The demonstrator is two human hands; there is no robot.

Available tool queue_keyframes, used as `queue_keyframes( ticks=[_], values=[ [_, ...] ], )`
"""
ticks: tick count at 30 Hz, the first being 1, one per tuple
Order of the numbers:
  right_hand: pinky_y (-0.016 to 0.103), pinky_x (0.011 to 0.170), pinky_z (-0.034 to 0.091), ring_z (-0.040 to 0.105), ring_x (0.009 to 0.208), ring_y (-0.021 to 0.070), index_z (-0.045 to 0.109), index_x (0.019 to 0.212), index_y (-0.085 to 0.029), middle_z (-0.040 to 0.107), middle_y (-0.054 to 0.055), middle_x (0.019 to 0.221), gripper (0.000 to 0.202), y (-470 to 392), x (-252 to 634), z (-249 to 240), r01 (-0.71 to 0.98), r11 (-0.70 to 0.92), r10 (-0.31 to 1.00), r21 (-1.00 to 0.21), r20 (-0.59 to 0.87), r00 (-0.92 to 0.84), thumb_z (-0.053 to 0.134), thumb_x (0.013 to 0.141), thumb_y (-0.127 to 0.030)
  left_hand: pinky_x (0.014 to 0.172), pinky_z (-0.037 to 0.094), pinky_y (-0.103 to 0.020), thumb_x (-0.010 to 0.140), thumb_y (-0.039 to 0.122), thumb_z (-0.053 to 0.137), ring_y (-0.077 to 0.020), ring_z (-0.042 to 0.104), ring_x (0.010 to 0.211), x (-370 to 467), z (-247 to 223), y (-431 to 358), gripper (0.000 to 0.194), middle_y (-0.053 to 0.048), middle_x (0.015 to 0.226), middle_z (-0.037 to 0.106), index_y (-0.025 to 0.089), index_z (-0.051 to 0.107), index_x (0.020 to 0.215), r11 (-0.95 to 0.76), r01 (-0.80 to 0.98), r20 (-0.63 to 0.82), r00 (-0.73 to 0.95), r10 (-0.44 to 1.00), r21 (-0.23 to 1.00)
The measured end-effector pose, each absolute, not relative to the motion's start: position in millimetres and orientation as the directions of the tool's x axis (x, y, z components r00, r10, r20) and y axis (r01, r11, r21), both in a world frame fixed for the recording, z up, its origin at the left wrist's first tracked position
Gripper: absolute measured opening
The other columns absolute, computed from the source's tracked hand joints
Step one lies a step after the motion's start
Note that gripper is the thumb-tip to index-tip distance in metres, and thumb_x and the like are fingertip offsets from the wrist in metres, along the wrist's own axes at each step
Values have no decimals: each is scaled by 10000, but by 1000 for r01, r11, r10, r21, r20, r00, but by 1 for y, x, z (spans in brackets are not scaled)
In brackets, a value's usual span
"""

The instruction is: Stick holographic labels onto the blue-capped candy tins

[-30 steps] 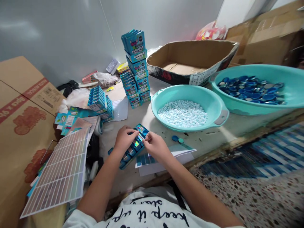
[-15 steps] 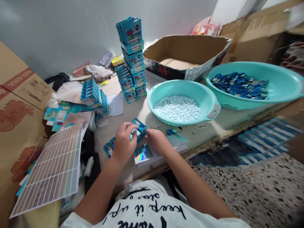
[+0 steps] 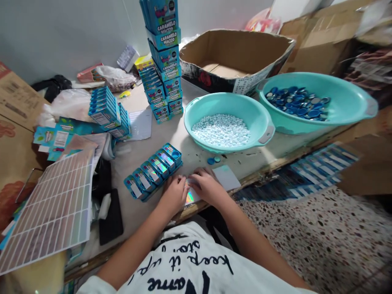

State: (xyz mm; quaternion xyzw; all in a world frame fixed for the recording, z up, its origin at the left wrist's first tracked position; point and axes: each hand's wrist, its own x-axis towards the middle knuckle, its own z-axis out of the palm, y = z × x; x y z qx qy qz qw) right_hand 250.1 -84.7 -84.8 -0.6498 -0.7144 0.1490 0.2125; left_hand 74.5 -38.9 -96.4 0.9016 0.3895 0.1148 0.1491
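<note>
Close to the table's front edge, my left hand (image 3: 175,189) and my right hand (image 3: 208,184) meet over a shiny holographic sticker sheet (image 3: 191,197). The fingers of both hands are closed at its upper part, and a single sticker between them cannot be made out. Just left of my hands lies a slanting row of small blue candy packs (image 3: 150,173), several with a silvery strip on top. The rightmost pack shows a round blue cap. A pale sheet (image 3: 227,177) lies to the right of my right hand.
A turquoise basin (image 3: 263,141) holds pale blue candies; a larger basin (image 3: 352,94) behind it holds blue caps. Stacked candy boxes (image 3: 167,57) rise at the back, beside an open carton (image 3: 245,49). Silvery label sheets (image 3: 52,208) lie left. Two small discs (image 3: 211,161) sit before the basin.
My left hand has left the candy packs and moved down and right to the sticker sheet. My right hand has also come away from the packs onto the sheet. The view has shifted.
</note>
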Motion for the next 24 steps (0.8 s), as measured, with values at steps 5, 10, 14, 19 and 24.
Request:
queue_keyframes(
  ticks=[5, 10, 14, 19, 24],
  values=[
    [420, 912, 450, 534, 1043, 299, 726, 998, -187, 634, 135, 1067, 135, -84, 252, -89, 839, 131, 988, -528, 140, -67, 623, 914, -165, 922, 508, -406, 970, 262, 543, -257, 579, 980, 71, -104, -41, 272, -128, 1071, 631, 159, 674, 1185, -701, 601, 223, 677, 702, 385],
    [401, 881, 489, 568, 937, 261, 731, 966, -179, 637, 126, 981, 233, -84, 255, -95, 772, 150, 976, -618, 217, -16, 511, 932, -113, 909, 531, -373, 957, 229, 560, -228, 614, 957, 69, -110, -40, 268, -120, 1058, 646, 158, 678, 1186, -734, 531, 335, 661, 672, 424],
    [348, 843, 515, 607, 896, 226, 707, 1081, -177, 640, 119, 1009, 308, -87, 260, -96, 702, 149, 968, -697, 249, 42, 468, 914, -77, 890, 537, -363, 964, 224, 546, -213, 625, 915, 70, -107, -41, 181, -100, 995, 646, 171, 701, 1043, -741, 493, 352, 665, 659, 455],
    [381, 890, 524, 636, 965, 256, 676, 1155, -169, 651, 134, 1062, 316, -102, 271, -96, 713, 136, 981, -688, 194, 1, 525, 883, -114, 882, 537, -353, 955, 221, 566, -214, 634, 930, 69, -104, -41, 120, -92, 992, 657, 180, 679, 964, -751, 472, 368, 668, 647, 462],
    [385, 870, 545, 650, 902, 240, 662, 1198, -177, 647, 121, 1042, 349, -119, 275, -94, 723, 113, 990, -681, 138, -24, 550, 871, -129, 830, 531, -359, 963, 223, 555, -220, 638, 890, 68, -104, -40, 102, -93, 950, 671, 182, 637, 917, -782, 450, 377, 697, 610, 432]
  ],
)
